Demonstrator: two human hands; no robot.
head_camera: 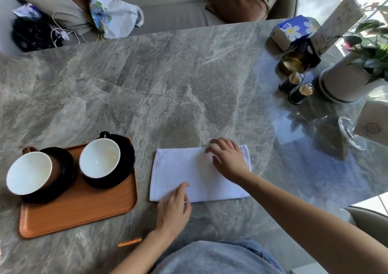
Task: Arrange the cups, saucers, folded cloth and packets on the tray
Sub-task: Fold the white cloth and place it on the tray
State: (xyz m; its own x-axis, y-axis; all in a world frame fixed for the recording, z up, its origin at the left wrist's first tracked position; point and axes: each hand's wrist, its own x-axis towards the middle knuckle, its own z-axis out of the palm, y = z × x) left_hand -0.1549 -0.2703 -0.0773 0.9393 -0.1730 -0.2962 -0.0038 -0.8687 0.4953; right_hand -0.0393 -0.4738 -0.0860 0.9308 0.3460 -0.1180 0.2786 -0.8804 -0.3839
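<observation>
The white cloth [197, 175] lies flat on the grey marble tabletop [168, 80], just to the right of the wooden tray [84, 212] and apart from it. It is folded into a long rectangle, with hemmed edges showing along the top and left sides; the surface is smooth and unmarked.

My left hand [173, 208] rests on the cloth's near left corner, grip loose, fingers curled and slightly apart, clamped on nothing. My right hand [227, 158] lies palm down on the far right part of the cloth, grip apart, fingers spread over the top edge.

On the tray stand two black saucers. The left saucer [67, 168] carries a brown cup [31, 171] with a white inside, tilted toward me. The right saucer [126, 164] carries a black cup [99, 158], also white inside, with faint staining at the bottom. The near half of the tray is bare wood. Motion blur softens the cups' edges.
</observation>
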